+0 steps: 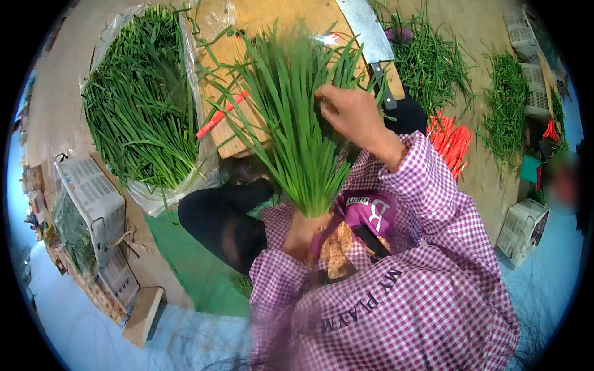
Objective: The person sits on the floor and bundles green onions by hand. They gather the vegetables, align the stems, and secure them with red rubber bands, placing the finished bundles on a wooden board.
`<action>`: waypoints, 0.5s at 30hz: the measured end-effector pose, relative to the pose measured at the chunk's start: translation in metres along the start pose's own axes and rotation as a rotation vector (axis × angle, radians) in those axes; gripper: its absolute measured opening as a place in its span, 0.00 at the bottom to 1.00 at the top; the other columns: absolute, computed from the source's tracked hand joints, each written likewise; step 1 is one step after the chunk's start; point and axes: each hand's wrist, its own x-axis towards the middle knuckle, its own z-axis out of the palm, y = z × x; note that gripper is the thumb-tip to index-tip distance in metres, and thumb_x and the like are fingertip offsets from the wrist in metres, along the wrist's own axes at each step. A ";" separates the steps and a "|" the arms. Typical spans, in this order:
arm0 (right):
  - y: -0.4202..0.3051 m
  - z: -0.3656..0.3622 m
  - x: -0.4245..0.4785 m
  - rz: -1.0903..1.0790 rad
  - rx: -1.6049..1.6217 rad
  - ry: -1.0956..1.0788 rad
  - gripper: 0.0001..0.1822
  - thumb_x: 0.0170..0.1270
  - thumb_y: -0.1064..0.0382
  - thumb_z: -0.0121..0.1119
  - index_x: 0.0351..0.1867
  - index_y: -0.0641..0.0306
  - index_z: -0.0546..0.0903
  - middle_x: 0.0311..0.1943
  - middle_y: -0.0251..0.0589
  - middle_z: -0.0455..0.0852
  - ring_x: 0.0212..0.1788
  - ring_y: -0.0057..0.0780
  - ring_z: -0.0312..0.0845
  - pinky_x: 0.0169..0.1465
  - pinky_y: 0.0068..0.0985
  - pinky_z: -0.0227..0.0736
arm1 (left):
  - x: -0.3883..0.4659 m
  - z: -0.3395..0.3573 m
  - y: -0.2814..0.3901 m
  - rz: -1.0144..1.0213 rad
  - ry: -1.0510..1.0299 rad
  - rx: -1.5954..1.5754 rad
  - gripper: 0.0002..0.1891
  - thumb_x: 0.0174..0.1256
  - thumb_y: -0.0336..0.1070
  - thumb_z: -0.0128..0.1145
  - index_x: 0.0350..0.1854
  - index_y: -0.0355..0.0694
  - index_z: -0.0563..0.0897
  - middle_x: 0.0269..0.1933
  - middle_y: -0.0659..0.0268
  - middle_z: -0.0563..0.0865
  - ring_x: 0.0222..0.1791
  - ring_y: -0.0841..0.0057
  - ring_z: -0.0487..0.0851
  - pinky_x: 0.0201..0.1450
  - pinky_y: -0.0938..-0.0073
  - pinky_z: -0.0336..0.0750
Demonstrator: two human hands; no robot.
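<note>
My left hand is wrapped around the pale lower end of a bunch of garlic chives, close to my body. The long green leaves fan out away from me over a wooden cutting board. Beside the right edge of the leaves is my right hand, its fingers curled inward. Whether a leaf is between those fingertips is hidden. A cleaver lies along the board's right side, its black handle towards me. On the left part of the board rests a red printed strip.
A large heap of chives lies on clear plastic sheeting at left. Loose green trimmings and a pile of red strips are at right, with more greens beyond. Plastic crates stand at far left, another crate at far right.
</note>
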 end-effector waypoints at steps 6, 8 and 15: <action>0.006 -0.007 0.004 0.292 0.159 0.346 0.04 0.54 0.66 0.57 0.32 0.60 0.77 0.20 0.39 0.80 0.22 0.31 0.78 0.26 0.26 0.69 | -0.001 0.006 0.007 -0.205 0.121 -0.279 0.15 0.59 0.30 0.54 0.49 0.34 0.75 0.46 0.63 0.78 0.44 0.76 0.76 0.48 0.76 0.70; 0.015 -0.020 0.007 0.455 0.452 0.483 0.05 0.56 0.67 0.56 0.34 0.63 0.78 0.20 0.37 0.78 0.22 0.20 0.75 0.26 0.20 0.68 | 0.000 0.005 0.004 0.062 0.054 0.130 0.15 0.59 0.30 0.55 0.48 0.35 0.75 0.47 0.62 0.78 0.44 0.76 0.76 0.48 0.76 0.71; 0.049 -0.087 -0.026 0.579 0.540 0.589 0.06 0.62 0.65 0.55 0.36 0.65 0.79 0.26 0.30 0.79 0.27 0.15 0.70 0.34 0.15 0.66 | 0.000 0.005 -0.011 -0.298 0.118 -0.546 0.18 0.54 0.26 0.59 0.48 0.34 0.75 0.44 0.66 0.80 0.42 0.79 0.77 0.43 0.78 0.71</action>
